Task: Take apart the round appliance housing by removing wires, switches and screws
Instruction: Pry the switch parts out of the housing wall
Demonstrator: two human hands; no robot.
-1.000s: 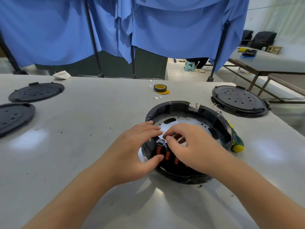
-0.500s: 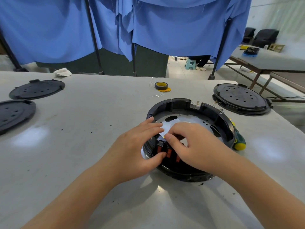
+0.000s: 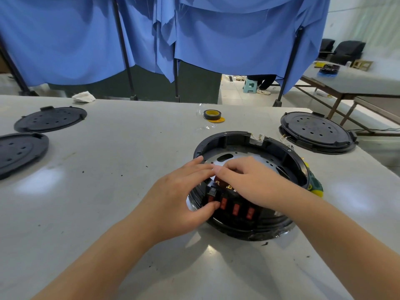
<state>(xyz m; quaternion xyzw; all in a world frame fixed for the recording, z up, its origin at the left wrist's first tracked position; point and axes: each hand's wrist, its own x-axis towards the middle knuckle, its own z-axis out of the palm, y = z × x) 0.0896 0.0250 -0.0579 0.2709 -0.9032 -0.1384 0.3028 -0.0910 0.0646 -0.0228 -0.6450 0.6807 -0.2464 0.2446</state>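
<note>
The round black housing [image 3: 225, 135] lies open on the grey table, a perforated metal plate [image 3: 255, 160] inside it. A row of red switches [image 3: 236, 209] sits in its near wall. My left hand [image 3: 179, 191] grips the near-left wall, thumb outside by the leftmost switch and fingers over the rim. My right hand [image 3: 249, 180] reaches into the housing just behind the switches with its fingers curled down; what they hold is hidden. The fingertips of the two hands meet above the rim.
A green and yellow screwdriver [image 3: 313, 185] lies against the housing's right side. Black round lids lie at the left [image 3: 50, 119], far left [image 3: 19, 152] and right [image 3: 317, 132]. A tape roll [image 3: 212, 114] sits behind the housing. Blue curtains hang beyond the table.
My right hand has shifted a little deeper into the housing, uncovering more of the red switches. My left hand keeps its grip on the wall.
</note>
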